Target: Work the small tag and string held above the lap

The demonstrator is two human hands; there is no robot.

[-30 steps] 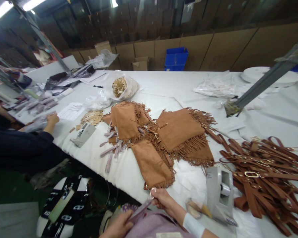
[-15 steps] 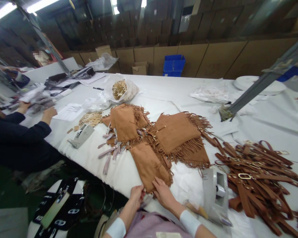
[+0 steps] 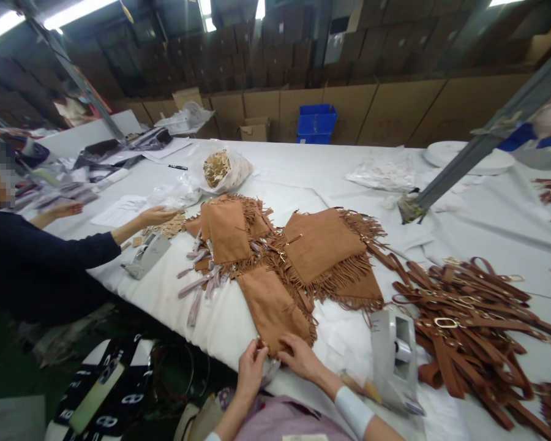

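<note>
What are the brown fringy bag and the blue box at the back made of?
The brown fringed bag by the hands looks like soft suede or fake suede: it's matte, with thin floppy strips along its edge. The blue open box seems to be plastic, since it's evenly bright blue with stiff, straight sides.

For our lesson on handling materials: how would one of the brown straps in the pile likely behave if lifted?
The straps look floppy, since several curl into loops. Lifting one would probably drag others along, as they lie crossed and overlapping. The gold ring looks rigid, so it might catch on neighbouring straps.
</note>
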